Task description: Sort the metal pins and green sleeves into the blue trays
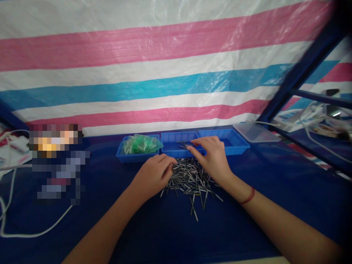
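Note:
A heap of thin metal pins (189, 179) lies on the dark blue table (275, 190) between my hands. My left hand (154, 176) rests at the heap's left edge with its fingers curled into the pins. My right hand (211, 157) reaches over the heap to the front rim of the middle blue tray (178, 145); its fingertips pinch near a few pins lying in that tray. A red string circles my right wrist.
Three blue trays stand in a row at the back: the left tray (123, 154) holds a green bag of small parts (141, 143), the right tray (233, 141) shows nothing inside. A clear lid (255, 132) lies beyond. White cable (33, 231) loops at left. Striped tarp (165, 73) behind.

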Demonstrator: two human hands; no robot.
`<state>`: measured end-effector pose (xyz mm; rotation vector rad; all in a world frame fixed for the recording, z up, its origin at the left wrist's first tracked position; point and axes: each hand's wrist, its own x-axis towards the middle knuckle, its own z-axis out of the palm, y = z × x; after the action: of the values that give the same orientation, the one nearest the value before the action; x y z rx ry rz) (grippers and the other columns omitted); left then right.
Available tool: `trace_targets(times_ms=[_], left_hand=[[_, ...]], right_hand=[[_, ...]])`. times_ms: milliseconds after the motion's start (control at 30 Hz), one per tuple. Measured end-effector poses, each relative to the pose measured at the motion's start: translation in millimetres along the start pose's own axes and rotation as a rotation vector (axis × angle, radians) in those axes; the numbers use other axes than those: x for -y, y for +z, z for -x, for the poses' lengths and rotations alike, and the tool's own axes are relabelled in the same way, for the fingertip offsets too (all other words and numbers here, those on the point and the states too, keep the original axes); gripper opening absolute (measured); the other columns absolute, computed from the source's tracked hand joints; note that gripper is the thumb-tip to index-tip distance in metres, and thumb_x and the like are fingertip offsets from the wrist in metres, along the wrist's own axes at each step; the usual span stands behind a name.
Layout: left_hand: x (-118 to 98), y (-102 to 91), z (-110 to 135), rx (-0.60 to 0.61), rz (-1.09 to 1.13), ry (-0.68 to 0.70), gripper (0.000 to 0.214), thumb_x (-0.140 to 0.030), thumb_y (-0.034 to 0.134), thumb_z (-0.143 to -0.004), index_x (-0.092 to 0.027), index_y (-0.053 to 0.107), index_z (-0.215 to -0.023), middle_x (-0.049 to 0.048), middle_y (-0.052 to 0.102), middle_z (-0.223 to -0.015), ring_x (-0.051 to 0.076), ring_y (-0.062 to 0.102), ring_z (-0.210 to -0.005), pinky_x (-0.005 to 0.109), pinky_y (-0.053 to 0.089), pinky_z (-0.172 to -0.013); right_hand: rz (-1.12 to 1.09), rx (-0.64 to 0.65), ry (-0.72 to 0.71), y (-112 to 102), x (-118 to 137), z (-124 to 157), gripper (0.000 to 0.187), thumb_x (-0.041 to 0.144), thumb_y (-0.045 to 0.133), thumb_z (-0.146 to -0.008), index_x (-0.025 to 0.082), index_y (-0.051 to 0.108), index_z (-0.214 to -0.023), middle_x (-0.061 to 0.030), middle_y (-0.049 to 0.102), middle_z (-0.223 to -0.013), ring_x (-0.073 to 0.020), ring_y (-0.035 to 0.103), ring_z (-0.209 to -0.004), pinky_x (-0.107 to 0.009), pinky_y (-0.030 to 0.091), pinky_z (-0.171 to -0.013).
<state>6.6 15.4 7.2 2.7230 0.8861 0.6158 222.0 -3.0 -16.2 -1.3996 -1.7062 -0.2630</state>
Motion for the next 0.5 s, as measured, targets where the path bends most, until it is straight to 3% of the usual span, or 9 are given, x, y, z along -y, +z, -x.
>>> trace_targets(times_ms=[200,500], left_hand=[[-0.6,-1.9,3.8,0.191,-0.116,0.013,0.007,-0.022,0.057,-0.080,-0.018,0.061,-0.085,0.0037,0.061,-0.085,0.019,0.056,-0.082,0.032,0.044,-0.079],[-0.8,-2.6,4.6,0.195,-0.300,0.026,0.019,-0.024,0.045,-0.093,-0.016,0.060,-0.087,0.0068,0.060,-0.090,0.019,0.053,-0.083,0.032,0.041,-0.074]], right_hand=[[0.015,0.068,0.021,-2.1,4.7,2.7,0.025,0.038,0.055,-0.088,0.020,0.065,-0.102,-0.0061,0.069,-0.089,-0.0253,0.055,-0.090,-0.039,0.037,-0.076],[-0.182,0.224,-0.113,-5.7,20.1,8.3,0.013,0.022,0.053,-0.086,0.021,0.065,-0.080,-0.0034,0.069,-0.085,-0.0206,0.056,-0.085,-0.039,0.040,-0.078]])
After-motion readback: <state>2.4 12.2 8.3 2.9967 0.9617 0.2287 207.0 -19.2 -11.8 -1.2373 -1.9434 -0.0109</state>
